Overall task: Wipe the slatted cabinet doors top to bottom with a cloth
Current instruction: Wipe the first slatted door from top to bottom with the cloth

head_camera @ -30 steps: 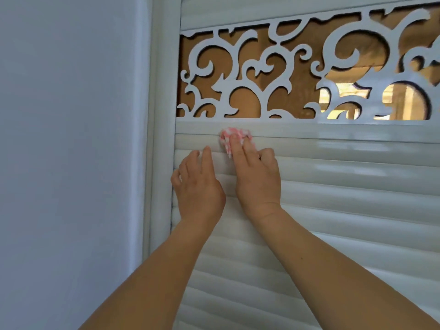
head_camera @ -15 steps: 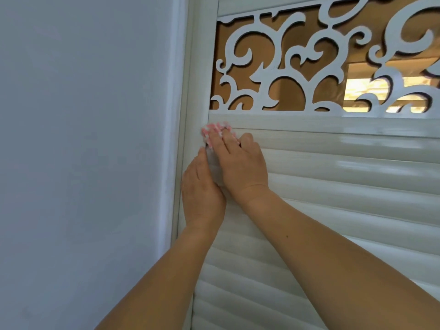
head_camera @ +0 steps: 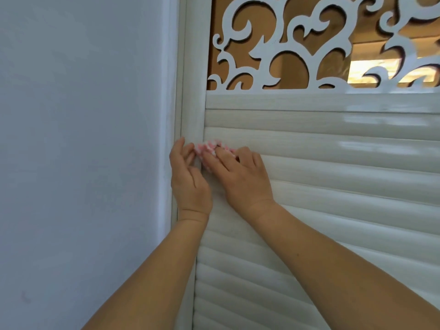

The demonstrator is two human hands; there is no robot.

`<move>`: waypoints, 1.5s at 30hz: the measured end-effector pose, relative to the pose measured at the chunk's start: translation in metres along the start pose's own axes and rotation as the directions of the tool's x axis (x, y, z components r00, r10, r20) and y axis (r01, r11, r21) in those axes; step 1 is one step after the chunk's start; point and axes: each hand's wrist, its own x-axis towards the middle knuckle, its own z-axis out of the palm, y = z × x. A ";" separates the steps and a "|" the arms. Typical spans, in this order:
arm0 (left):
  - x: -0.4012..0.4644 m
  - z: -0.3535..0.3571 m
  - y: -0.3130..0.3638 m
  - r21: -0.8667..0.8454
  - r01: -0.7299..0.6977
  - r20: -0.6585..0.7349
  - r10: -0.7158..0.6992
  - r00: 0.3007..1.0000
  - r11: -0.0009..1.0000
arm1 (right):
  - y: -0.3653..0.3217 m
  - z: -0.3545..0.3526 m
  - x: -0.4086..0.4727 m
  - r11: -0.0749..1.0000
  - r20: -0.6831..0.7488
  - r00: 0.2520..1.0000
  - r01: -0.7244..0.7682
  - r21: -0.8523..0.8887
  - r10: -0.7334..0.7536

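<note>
1. Right hand [head_camera: 240, 179] fingers [head_camera: 214, 156] press the pink cloth [head_camera: 209, 147] flat; left hand [head_camera: 188, 177] fingers, loosely curled, pinch nothing.
2. The cloth has dropped a slat, now against the door frame [head_camera: 192, 110].
3. Top slats [head_camera: 309, 121] look wiped; most of the slatted door [head_camera: 333, 210] remains.

both forearms were bare to the frame edge, with no sleeve in view. the left hand [head_camera: 189, 179] and right hand [head_camera: 245, 179] wore no gloves, rings or watch. the fingers [head_camera: 215, 158] had short, unpainted nails.
</note>
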 end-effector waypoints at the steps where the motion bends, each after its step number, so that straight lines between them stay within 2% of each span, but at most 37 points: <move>1: -0.003 -0.001 -0.002 0.011 -0.001 0.004 0.001 1.000 1.000 | -0.001 -0.001 -0.005 1.000 -0.007 1.000 0.006 -0.003 -0.006; 8: -0.031 -0.007 -0.016 0.134 -0.020 0.133 0.002 0.991 0.991 | -0.010 -0.007 -0.042 0.997 0.061 0.996 0.056 0.055 -0.060; 12: -0.048 -0.009 -0.020 0.192 0.036 0.224 -0.080 0.971 0.981 | -0.009 -0.016 -0.065 0.991 0.124 0.986 0.101 0.089 -0.112; 18: -0.072 -0.016 -0.024 0.296 0.042 0.317 -0.140 0.938 0.954 | -0.001 -0.037 -0.104 0.977 0.205 0.964 0.136 0.165 -0.169; 23: -0.086 -0.019 -0.015 0.365 0.035 0.382 -0.184 0.906 0.930 | 0.012 -0.066 -0.126 0.950 0.321 0.926 0.103 0.295 -0.200; 25: -0.085 -0.018 -0.012 0.376 0.030 0.383 -0.185 0.905 0.926 | 0.022 -0.080 -0.116 0.934 0.323 0.926 0.073 0.351 -0.194; 27: -0.084 -0.017 -0.008 0.380 0.056 0.368 -0.207 0.907 0.923 | 0.036 -0.093 -0.095 0.929 0.241 0.963 0.020 0.370 -0.117; 29: -0.085 -0.016 -0.004 0.378 0.089 0.351 -0.232 0.907 0.921 | 0.050 -0.098 -0.065 0.949 0.166 0.985 -0.003 0.315 -0.052; 35: -0.089 -0.006 0.003 0.392 0.139 0.327 -0.279 0.903 0.909 | 0.051 -0.074 -0.010 0.984 0.219 0.966 0.110 0.143 -0.140; 37: -0.087 -0.003 0.000 0.431 0.138 0.310 -0.290 0.906 0.892 | 0.045 -0.064 -0.018 0.988 0.316 0.936 0.137 0.078 -0.154; 39: -0.088 0.000 -0.001 0.466 0.118 0.302 -0.283 0.910 0.877 | 0.043 -0.060 -0.033 0.988 0.342 0.927 0.148 0.047 -0.155; 45: -0.092 0.011 0.012 0.616 0.059 0.296 -0.300 0.907 0.785 | 0.062 -0.072 -0.079 0.968 0.255 0.935 0.252 0.004 -0.245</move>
